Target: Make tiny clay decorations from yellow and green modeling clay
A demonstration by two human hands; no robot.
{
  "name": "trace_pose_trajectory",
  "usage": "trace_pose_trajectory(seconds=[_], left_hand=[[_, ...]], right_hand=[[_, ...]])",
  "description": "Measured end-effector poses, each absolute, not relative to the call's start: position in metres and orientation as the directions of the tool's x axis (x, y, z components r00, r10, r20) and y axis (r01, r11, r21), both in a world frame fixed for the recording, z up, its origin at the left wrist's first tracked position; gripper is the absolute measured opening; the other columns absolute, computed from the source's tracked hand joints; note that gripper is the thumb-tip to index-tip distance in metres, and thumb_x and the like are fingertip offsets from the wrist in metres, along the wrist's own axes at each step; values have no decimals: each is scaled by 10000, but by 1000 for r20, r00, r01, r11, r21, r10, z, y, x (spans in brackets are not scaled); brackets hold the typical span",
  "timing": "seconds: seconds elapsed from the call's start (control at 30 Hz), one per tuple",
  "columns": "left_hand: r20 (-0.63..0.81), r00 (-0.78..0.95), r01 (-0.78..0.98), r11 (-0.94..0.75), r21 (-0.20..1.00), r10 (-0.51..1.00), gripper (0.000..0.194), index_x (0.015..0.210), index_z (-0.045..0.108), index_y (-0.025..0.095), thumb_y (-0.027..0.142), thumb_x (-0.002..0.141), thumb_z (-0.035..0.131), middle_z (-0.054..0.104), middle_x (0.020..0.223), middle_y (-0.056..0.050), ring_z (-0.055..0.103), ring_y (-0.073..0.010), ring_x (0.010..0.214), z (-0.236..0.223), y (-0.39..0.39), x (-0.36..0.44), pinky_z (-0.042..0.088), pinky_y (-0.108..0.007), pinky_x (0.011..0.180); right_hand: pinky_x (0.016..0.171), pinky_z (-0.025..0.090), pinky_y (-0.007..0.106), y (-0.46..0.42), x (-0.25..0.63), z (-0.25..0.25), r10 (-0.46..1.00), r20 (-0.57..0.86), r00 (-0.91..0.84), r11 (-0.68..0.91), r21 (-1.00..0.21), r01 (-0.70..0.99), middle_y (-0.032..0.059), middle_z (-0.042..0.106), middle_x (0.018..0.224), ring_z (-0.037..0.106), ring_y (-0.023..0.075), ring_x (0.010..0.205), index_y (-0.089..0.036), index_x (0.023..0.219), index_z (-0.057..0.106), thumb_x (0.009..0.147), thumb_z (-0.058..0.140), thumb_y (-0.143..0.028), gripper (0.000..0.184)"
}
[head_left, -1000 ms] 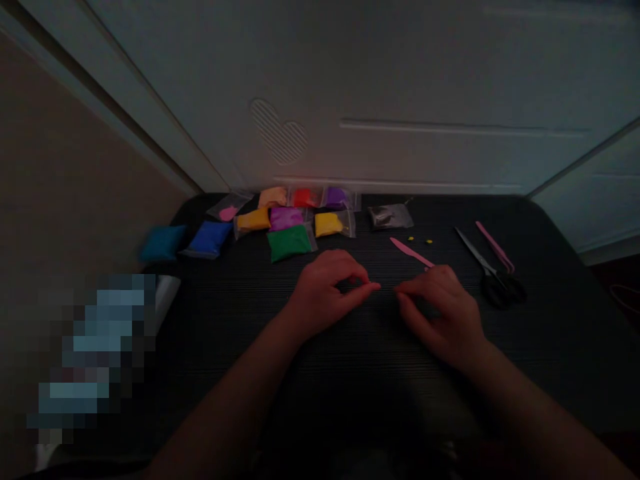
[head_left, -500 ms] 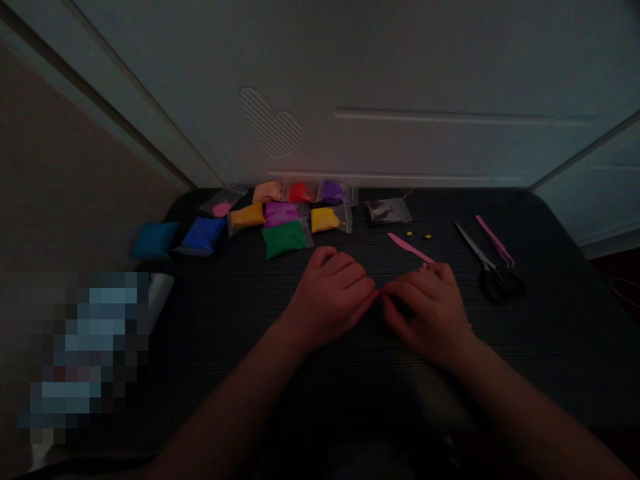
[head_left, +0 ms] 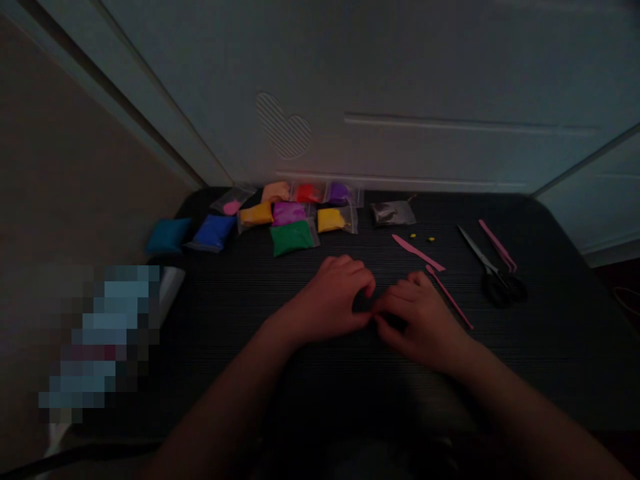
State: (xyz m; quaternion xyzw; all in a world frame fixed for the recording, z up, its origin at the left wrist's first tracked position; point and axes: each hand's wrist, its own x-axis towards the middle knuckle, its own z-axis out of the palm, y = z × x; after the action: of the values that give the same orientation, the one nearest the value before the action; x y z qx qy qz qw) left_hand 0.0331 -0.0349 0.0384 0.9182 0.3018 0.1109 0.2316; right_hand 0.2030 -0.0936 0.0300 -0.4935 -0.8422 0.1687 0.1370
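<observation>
Left grip [head_left: 334,301] wider than before

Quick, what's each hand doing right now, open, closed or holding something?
Left hand: loosely curled, thumb and forefinger apart; can't tell if it holds anything.
Right hand: curled, fingertips by the left thumb; grip can't be told.

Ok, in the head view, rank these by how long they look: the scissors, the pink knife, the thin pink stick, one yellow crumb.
1. Scissors
2. Pink knife and thin pink stick: too alike to rank, with the stick nearer the camera
3. Yellow crumb
</observation>
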Motion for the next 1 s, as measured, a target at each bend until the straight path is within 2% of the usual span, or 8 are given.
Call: trace_pose_trajectory(seconds=[0.23,0.57,1.0], left_hand=[[-17,802,491,-642,590,597,313,828,435,194,230,566,601,473,860,-3,412,-182,824,38,-39,34,309,-308,734],[-88,806,495,-584,643,586,313,812,429,195,227,554,606,463,836,8,409,-176,808,43,-39,34,314,-301,734],[-39,821,434,-577,692,570,290,828,441,191,196,586,602,472,840,1,417,-170,799,48,-41,32,333,-292,718]], right_hand=[[749,224,353,-97,200,31,825,65,-561,536,-401,742,-24,564,717,454,139,736,-228,764,557,737,472,-241,90],[735,221,344,-99,201,27,794,131,-594,597,-359,718,-12,543,695,433,135,714,-203,724,536,740,459,-234,85],[710,246,291,-96,200,30,843,111,-527,495,-544,677,-24,525,708,459,111,706,-186,691,512,668,484,-145,55]])
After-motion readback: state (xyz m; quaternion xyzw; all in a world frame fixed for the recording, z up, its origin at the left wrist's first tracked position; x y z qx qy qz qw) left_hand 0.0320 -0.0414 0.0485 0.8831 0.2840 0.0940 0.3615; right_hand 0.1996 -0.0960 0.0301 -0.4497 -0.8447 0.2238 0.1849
